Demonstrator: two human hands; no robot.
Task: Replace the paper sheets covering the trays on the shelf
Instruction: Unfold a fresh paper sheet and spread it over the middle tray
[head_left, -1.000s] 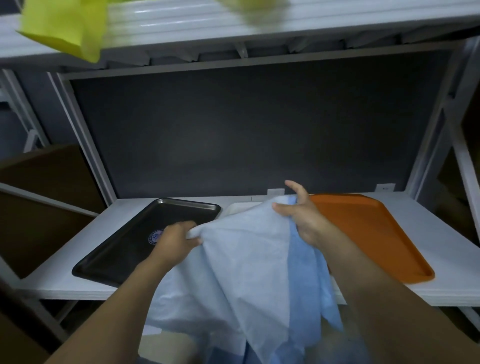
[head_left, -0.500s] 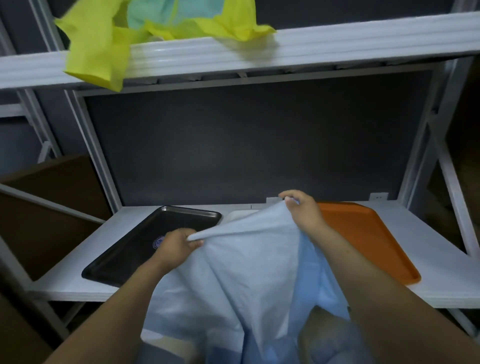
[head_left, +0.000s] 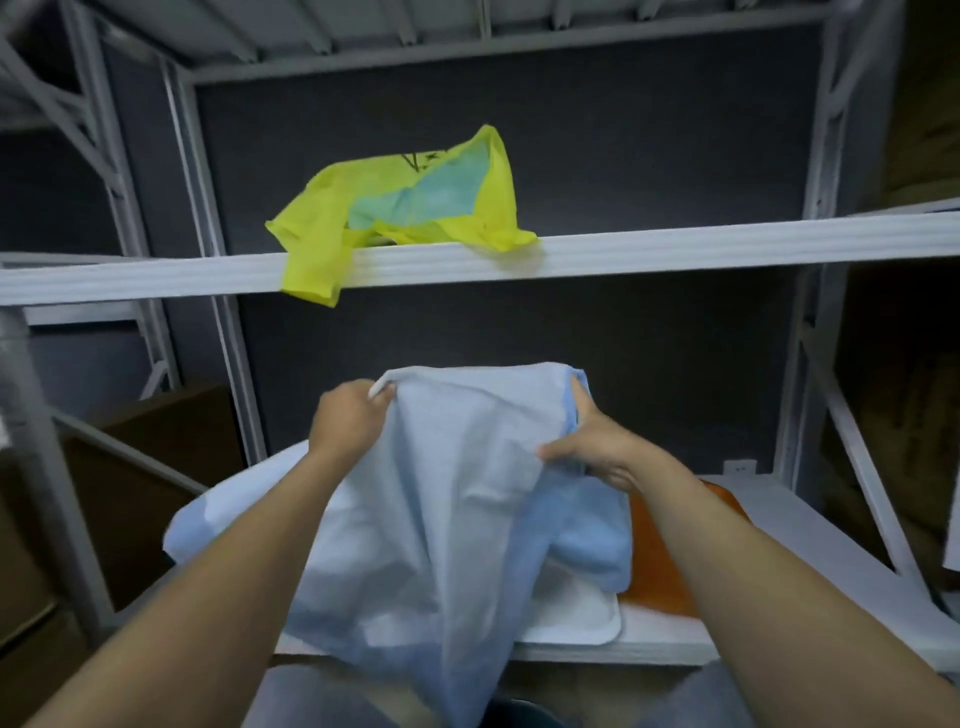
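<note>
Both hands hold up a bundle of light blue paper sheets (head_left: 457, 493) above the lower shelf. My left hand (head_left: 348, 421) grips the bundle's top left corner. My right hand (head_left: 592, 447) pinches its right side, where a deeper blue sheet (head_left: 587, 535) hangs behind. The sheets drape down over the shelf's front edge and hide the black tray. A white tray (head_left: 582, 613) shows under the sheets at the shelf's front. An orange tray (head_left: 654, 561) lies to its right, partly behind my right arm.
A yellow plastic bag (head_left: 395, 218) holding something teal sits on the upper shelf (head_left: 675, 249), one flap hanging over its edge. White metal uprights frame both sides. Brown cardboard boxes (head_left: 130, 467) stand at the left. A wall socket (head_left: 740, 466) is at the back right.
Both hands have lifted the blue sheets higher and drawn them closer together. The view has tilted up, so the upper shelf and yellow bag are in full sight and the black tray is covered.
</note>
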